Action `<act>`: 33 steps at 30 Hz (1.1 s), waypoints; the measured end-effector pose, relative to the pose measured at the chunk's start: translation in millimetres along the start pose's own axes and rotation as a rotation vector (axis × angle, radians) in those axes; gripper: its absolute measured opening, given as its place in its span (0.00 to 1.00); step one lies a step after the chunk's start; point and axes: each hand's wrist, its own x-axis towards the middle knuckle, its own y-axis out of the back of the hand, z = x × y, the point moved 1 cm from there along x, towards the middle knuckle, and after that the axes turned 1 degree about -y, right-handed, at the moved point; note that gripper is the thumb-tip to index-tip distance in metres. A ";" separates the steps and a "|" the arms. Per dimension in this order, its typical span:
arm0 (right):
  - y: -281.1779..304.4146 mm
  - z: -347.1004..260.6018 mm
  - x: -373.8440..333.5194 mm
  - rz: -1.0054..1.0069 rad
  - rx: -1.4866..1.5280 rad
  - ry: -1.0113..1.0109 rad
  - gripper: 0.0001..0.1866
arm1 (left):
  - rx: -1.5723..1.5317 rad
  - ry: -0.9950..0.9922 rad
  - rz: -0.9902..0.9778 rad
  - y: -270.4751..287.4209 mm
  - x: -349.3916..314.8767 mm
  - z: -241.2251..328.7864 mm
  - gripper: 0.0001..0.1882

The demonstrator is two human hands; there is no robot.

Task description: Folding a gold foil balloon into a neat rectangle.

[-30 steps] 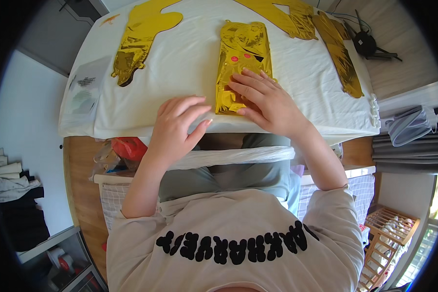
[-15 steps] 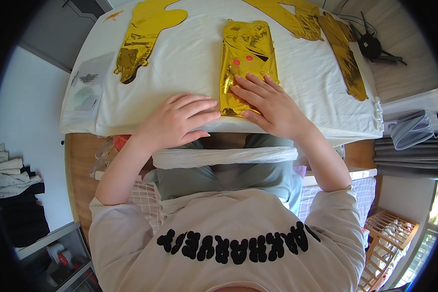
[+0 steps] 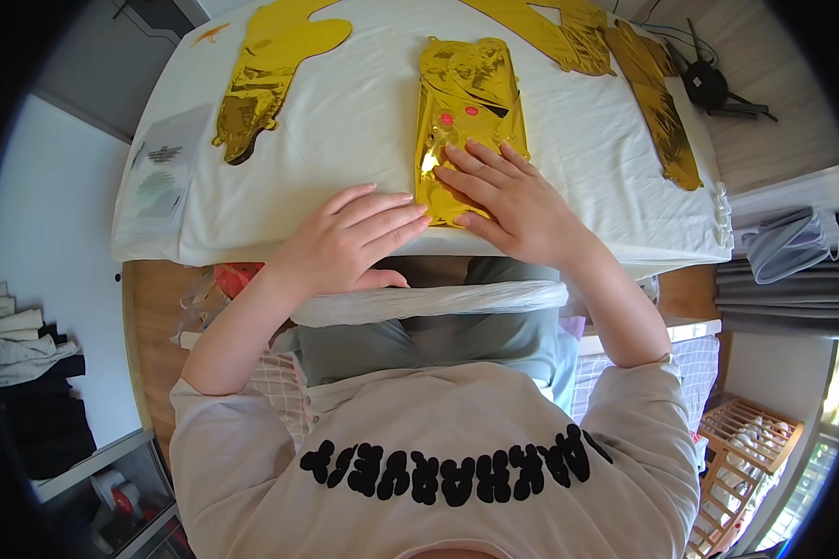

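Observation:
A folded gold foil balloon (image 3: 469, 84) lies flat near the middle of the table's front edge. Its surface is wrinkled, with two small red dots on it. My right hand (image 3: 520, 203) rests palm down on its lower half, fingers spread and stretched out. My left hand (image 3: 350, 238) is at the balloon's lower left corner, fingers extended and the fingertips at the foil's edge. The thumb of that hand hangs just off the front edge of the table.
The table (image 3: 345, 112) has a white cloth. Further gold foil balloons (image 3: 252, 93) lie at the far left and far right (image 3: 657, 112). A clear plastic packet (image 3: 163, 168) sits at left, a black router-like device (image 3: 706, 86) at back right. Below hangs a white plastic strip (image 3: 429, 303).
My left hand has moved slightly right, so its fingertips reach the foil's lower left corner. My right hand stays flat on the foil. The whole view has shifted slightly.

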 end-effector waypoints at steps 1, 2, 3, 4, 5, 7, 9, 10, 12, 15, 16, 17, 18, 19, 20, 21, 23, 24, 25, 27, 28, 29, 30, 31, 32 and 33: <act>0.2 -0.1 -0.2 0.000 -0.001 0.002 0.32 | 0.024 -0.014 0.004 -1.2 -0.5 0.8 0.36; 0.6 -0.2 -0.3 -0.001 -0.002 0.001 0.32 | 0.023 -0.015 0.005 -2.0 -0.9 1.4 0.36; 1.1 -0.4 -0.2 -0.003 0.000 0.000 0.32 | 0.024 -0.015 0.006 -2.6 -1.3 2.0 0.36; 1.3 -0.7 0.1 -0.005 0.002 0.000 0.32 | 0.027 -0.016 0.007 -3.1 -2.2 2.5 0.36; 1.0 -0.9 0.0 -0.004 0.003 0.000 0.32 | 0.028 -0.016 0.006 -4.7 -3.2 3.0 0.36; 0.6 -0.3 -0.8 0.011 -0.021 0.016 0.32 | -0.028 0.027 0.011 -7.5 -3.6 3.7 0.34; 2.5 0.9 -1.9 0.010 0.031 0.006 0.32 | -0.063 0.048 0.008 -6.4 -1.9 6.1 0.33; 3.9 2.2 -3.3 0.007 0.084 -0.003 0.32 | -0.099 0.070 0.005 -5.6 -0.1 7.0 0.32; 13.5 6.8 -9.2 0.104 0.259 0.000 0.29 | -0.131 0.087 -0.005 -3.4 4.6 6.7 0.33; 21.4 14.6 -30.3 0.271 0.505 -0.071 0.23 | -0.159 0.142 0.008 0.9 13.4 10.4 0.32; 22.1 15.9 -39.6 0.340 0.582 -0.135 0.19 | -0.148 0.191 0.027 3.1 15.7 14.1 0.32; 21.9 16.8 -48.4 0.342 0.579 -0.147 0.19 | -0.156 0.182 0.026 4.1 19.3 19.8 0.32; 21.5 17.3 -57.2 0.389 0.454 -0.141 0.15 | -0.153 0.211 0.077 4.8 24.3 26.4 0.35; 20.2 16.3 -63.2 0.433 0.330 -0.130 0.12 | -0.149 0.244 0.129 4.9 29.9 31.3 0.37; 18.0 15.0 -67.7 0.432 0.328 -0.137 0.12 | -0.154 0.239 0.128 2.9 38.2 35.8 0.37; 15.8 13.0 -72.2 0.467 0.222 -0.083 0.13 | -0.091 0.195 0.135 0.5 48.0 41.7 0.38; 8.5 8.7 -81.5 0.500 0.112 -0.031 0.15 | -0.002 0.105 0.115 -10.1 63.9 51.8 0.44; 2.3 5.5 -85.6 0.565 0.030 -0.054 0.14 | -0.003 0.103 0.115 -15.7 69.8 56.1 0.44; -1.8 2.9 -88.4 0.630 -0.055 -0.077 0.13 | -0.010 0.087 0.089 -21.7 76.0 60.0 0.44; -6.4 -0.4 -90.8 0.636 -0.064 -0.128 0.13 | -0.024 0.084 0.045 -33.7 83.2 62.4 0.47; -7.6 -1.3 -91.8 0.641 -0.069 -0.178 0.13 | -0.025 0.081 0.044 -38.0 84.5 61.3 0.47; -8.1 -1.1 -91.8 0.642 -0.069 -0.182 0.13 | -0.023 0.101 0.033 -41.6 85.8 59.6 0.48; -8.6 -0.4 -91.3 0.646 -0.091 -0.171 0.13 | -0.021 0.122 0.022 -43.9 86.6 58.5 0.49; -9.2 0.5 -91.4 0.650 -0.114 -0.162 0.13 | -0.022 0.118 0.019 -45.0 86.9 58.3 0.49; -9.2 2.1 -91.5 0.652 -0.114 -0.167 0.13 | -0.026 0.134 0.009 -46.0 87.0 57.8 0.49; -8.9 3.6 -91.3 0.638 -0.117 -0.139 0.13 | -0.030 0.150 -0.001 -46.9 87.1 57.5 0.50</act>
